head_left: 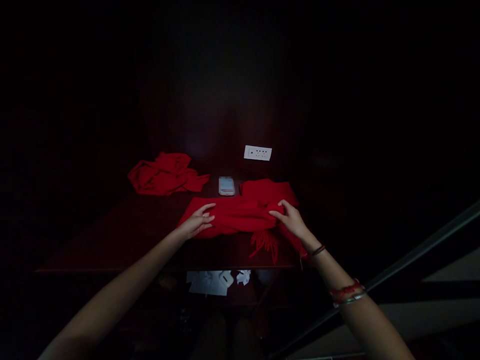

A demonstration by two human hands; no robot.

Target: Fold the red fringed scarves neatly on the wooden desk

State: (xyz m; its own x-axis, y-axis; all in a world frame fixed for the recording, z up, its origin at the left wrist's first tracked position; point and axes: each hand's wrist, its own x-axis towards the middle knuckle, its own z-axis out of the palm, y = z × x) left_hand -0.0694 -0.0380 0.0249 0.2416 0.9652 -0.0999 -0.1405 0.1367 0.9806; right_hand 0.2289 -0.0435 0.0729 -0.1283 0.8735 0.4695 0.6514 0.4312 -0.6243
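A red fringed scarf (240, 215) lies gathered into a long band across the front part of a dark table. My left hand (197, 221) grips the scarf near its left end, its fingers curled on the cloth. At the other end, my right hand (290, 218) pinches the scarf between thumb and fingers. Loose fringe hangs below the cloth by the right hand, towards the table's front edge. Another part of red cloth (268, 189) lies flat just behind the band; I cannot tell whether it is the same piece.
A crumpled red cloth (165, 175) lies at the back left of the dark table (112, 240). Behind the scarf is a phone (226, 185) with its screen lit. A white power socket (258, 153) is on the back wall. White papers (208, 283) lie below the tabletop.
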